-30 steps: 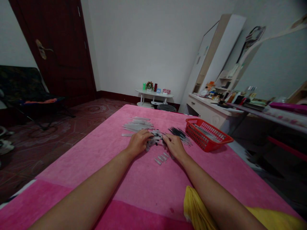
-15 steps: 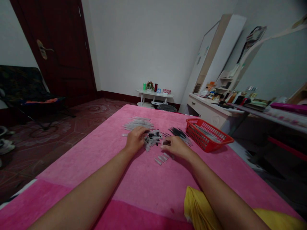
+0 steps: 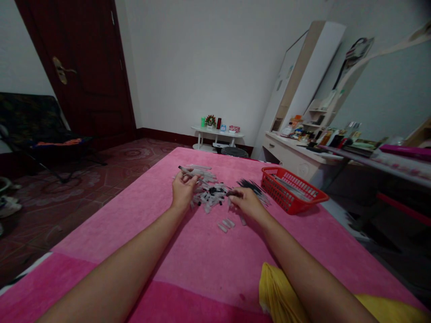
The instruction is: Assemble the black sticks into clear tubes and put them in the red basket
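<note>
Pinched between the thumb and fingers of the left hand, a slim tube slants across the fingertips, its dark end up at the far left and its pale length running down towards the pile. In the right hand, thumb and fingers draw together on what looks like a small pale cap, which hangs just below the fingertips; a dark patch under those fingers is too blurred to name.

Both pieces look like thin, stiff plastic, so they should be very light, smooth enough to roll or slip, and liable to crack if squeezed hard. The tube seems best taken near its middle with a light pinch; the cap, being short, leaves room only for fingertips on its sides.

Between the hands lies a pile of clear and black bits. Pale tubes lie just beyond the left hand, and dark rods fan out beyond the right. Nearer the wearer, a few clear pieces rest side by side. Farther right, a red basket holds more sticks. Everything sits on a pink cover, with yellow cloth by the right forearm.
</note>
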`<state>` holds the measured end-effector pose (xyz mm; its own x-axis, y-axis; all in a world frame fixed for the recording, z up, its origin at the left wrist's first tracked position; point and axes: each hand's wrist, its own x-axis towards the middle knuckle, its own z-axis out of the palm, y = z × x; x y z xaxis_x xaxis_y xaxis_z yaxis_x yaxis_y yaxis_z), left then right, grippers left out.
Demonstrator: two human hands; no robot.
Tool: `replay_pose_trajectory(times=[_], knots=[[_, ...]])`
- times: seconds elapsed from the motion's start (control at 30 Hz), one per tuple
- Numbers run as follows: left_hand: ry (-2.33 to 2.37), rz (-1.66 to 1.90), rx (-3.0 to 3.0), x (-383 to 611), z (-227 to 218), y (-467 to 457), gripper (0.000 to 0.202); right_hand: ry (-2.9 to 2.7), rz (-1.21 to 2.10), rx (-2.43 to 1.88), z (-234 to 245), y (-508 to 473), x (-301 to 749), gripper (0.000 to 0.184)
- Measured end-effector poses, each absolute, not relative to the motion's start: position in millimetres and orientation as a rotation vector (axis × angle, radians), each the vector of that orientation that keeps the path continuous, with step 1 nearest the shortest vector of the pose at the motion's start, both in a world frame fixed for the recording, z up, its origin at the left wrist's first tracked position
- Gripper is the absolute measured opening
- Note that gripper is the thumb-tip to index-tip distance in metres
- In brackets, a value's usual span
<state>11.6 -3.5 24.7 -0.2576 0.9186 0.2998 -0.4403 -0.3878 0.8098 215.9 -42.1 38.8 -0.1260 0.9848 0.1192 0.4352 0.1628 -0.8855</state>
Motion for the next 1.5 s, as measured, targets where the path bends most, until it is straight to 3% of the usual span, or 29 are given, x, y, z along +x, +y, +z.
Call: replay_pose_trajectory(times=[0.27, 0.73, 1.13, 1.33, 1.5], knots=[[0.673, 1.646, 0.802, 14.7, 18.5, -4.1, 0.039, -1.164, 1.152, -1.091, 45.0, -45.4, 210.8, 0.023], [0.656, 1.549, 0.760, 22.4, 22.1, -10.0, 0.045, -1.156, 1.132, -1.080, 35.3, -49.3, 202.7, 0.036], [0.648, 1.530, 0.779, 25.1, 20.1, -14.1, 0.046, -1.290, 0.985, -1.075, 41.3, -53.5, 197.0, 0.029], [0.624, 1.474, 0.801, 29.3, 20.8, -19.0, 0.043, -1.444, 0.731, -1.157, 39.0, -54.8, 193.5, 0.017], [0.589, 1.460, 0.756, 31.4, 19.3, -19.7, 0.038, -1.389, 0.788, -1.196, 41.9, -59.8, 190.9, 0.014]])
